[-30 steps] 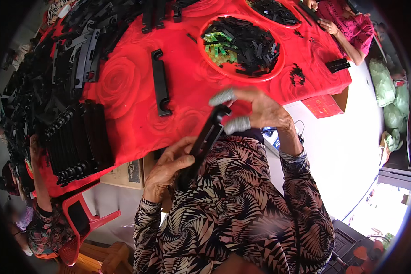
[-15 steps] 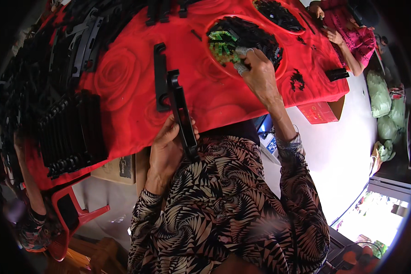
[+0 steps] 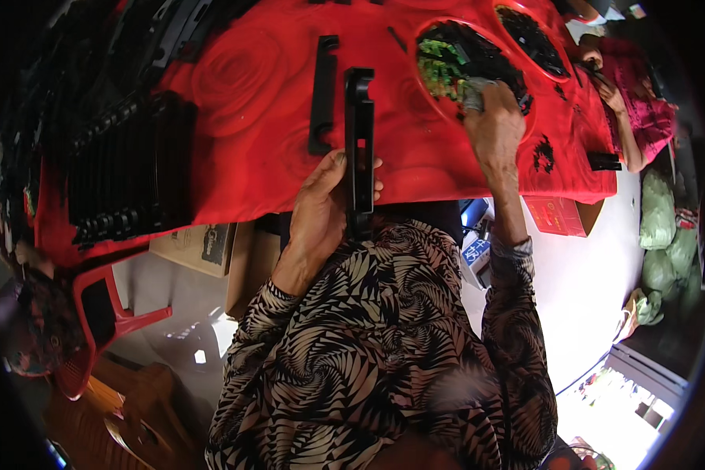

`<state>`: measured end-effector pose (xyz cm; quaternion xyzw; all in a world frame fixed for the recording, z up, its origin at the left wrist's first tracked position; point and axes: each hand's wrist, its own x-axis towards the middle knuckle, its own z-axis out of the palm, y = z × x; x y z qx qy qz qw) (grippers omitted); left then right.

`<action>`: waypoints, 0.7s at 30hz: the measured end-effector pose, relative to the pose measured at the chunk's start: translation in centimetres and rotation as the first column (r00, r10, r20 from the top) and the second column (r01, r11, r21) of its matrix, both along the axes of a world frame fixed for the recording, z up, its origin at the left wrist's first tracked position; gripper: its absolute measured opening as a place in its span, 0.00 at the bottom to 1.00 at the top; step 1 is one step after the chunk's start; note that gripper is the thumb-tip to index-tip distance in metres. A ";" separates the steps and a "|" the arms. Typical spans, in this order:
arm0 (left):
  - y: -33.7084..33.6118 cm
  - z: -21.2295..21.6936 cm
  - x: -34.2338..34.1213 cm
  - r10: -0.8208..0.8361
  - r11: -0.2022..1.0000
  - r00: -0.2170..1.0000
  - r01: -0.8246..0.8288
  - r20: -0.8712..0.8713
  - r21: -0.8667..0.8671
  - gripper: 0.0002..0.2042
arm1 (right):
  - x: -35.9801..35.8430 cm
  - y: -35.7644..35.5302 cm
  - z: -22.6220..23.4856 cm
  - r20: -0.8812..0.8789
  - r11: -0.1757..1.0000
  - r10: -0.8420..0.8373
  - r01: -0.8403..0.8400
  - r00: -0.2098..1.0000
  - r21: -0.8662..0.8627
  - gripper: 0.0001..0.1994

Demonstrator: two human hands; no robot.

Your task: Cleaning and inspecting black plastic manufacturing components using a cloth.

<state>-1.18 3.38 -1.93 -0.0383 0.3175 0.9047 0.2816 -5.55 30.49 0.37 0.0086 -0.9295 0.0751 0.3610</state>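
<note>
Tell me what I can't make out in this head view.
All in the head view:
- What the right hand grips, if anything: hidden by the hand itself.
- Left hand: fingers partly hidden behind the black bar.
- Dark pieces in the rightmost red bowl: too small to tell apart.

1 second ago the right hand (image 3: 495, 129) was at the black bar's (image 3: 360, 196) upper end. Now it is over the red bowl (image 3: 417, 69), fingers lowered toward the small pieces (image 3: 446, 69), though contact is hard to make out. The bar, then slanting rightward in the left hand (image 3: 317, 207), now points nearly straight up the view.
</note>
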 end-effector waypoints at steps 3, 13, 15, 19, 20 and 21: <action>-0.1 0.2 0.1 0.051 0.994 0.997 -0.056 -0.056 -0.099 0.15 | 2.3 -1.9 2.4 0.075 0.947 0.112 -0.083 0.991 -0.312 0.09; 0.0 -0.6 0.4 0.100 0.966 0.993 -0.113 -0.069 -0.231 0.11 | 4.6 -7.1 5.0 0.094 0.452 0.776 -0.445 0.624 -0.773 0.13; 0.2 -0.3 0.6 0.109 0.951 0.993 -0.117 -0.043 -0.288 0.12 | 4.3 -7.7 4.9 0.090 0.466 0.769 -0.458 0.633 -0.757 0.13; 0.4 0.2 0.7 0.081 0.947 0.995 -0.092 -0.049 -0.307 0.12 | 4.0 -8.1 4.3 0.074 0.542 0.749 -0.544 0.658 -0.641 0.16; 0.4 0.3 0.8 0.080 0.951 0.996 -0.091 -0.048 -0.297 0.12 | 4.0 -8.2 4.1 0.098 0.560 0.746 -0.542 0.659 -0.627 0.15; 0.4 0.3 0.8 0.080 0.954 0.996 -0.091 -0.047 -0.286 0.11 | 4.0 -8.3 4.0 0.123 0.579 0.743 -0.540 0.658 -0.611 0.15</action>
